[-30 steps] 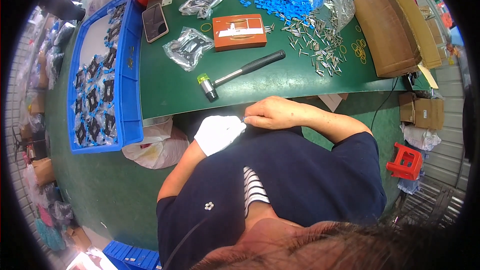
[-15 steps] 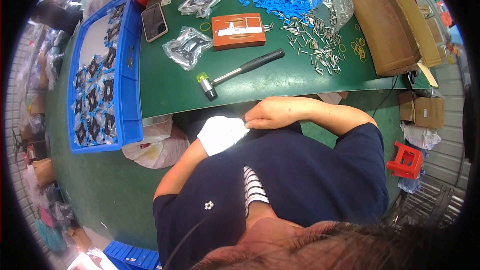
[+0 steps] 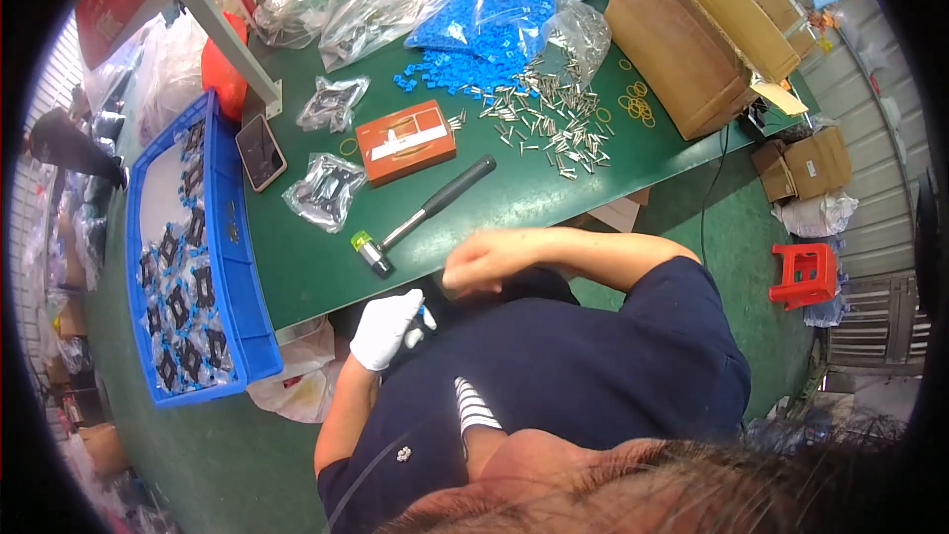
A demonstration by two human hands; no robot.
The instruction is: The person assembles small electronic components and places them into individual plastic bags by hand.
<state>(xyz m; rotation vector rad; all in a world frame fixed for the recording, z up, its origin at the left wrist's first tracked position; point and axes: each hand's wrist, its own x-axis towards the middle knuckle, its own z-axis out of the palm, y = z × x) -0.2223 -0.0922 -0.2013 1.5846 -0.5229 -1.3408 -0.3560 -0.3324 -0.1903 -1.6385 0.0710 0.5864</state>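
My left hand (image 3: 386, 327), in a white glove, is closed near the table's front edge around a small piece with blue on it (image 3: 426, 312); most of that piece is hidden by the fingers. Bare and slightly blurred, my right hand (image 3: 484, 263) is curled just above and to the right of it, apart from the glove. Whatever its fingers hold, if anything, cannot be made out. On the table ahead lies a hammer (image 3: 427, 210) with a black grip and a yellow-green face. Behind it sits an orange-brown box (image 3: 407, 142).
Bagged black parts (image 3: 326, 192) lie left of the box, beside a phone (image 3: 261, 152). A blue crate (image 3: 259, 311) of black-and-blue parts stands left. Blue clips (image 3: 465, 69), metal pins (image 3: 554, 124), rubber bands (image 3: 638, 107) and a cardboard carton (image 3: 682, 49) lie farther back. A red stool (image 3: 803, 275) stands right.
My hands, close together before, have parted: the left is lower and to the left, the right raised slightly away. Some blue now shows at the glove. The view has shifted and turned.
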